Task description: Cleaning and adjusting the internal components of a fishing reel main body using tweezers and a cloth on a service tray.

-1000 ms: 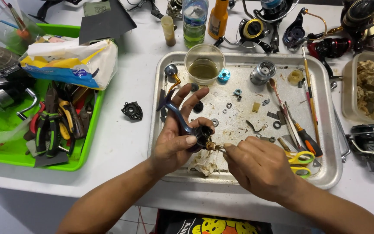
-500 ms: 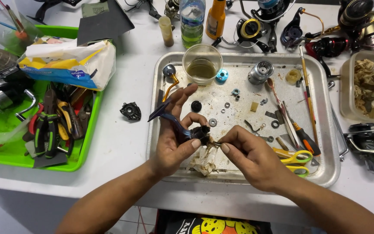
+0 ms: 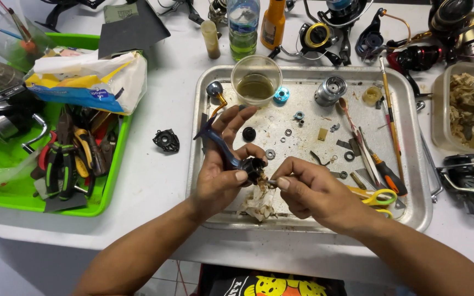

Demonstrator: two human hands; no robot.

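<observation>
While the left hand (image 3: 220, 178) grips the dark blue reel body (image 3: 231, 155) with thumb pressed against its black end and fingers curled behind, the part sits above the metal tray (image 3: 418, 214); the right hand (image 3: 314, 192) pinches a small piece at that end, just over a crumpled tissue (image 3: 256, 207); washers (image 3: 270, 154) lie nearby.
</observation>
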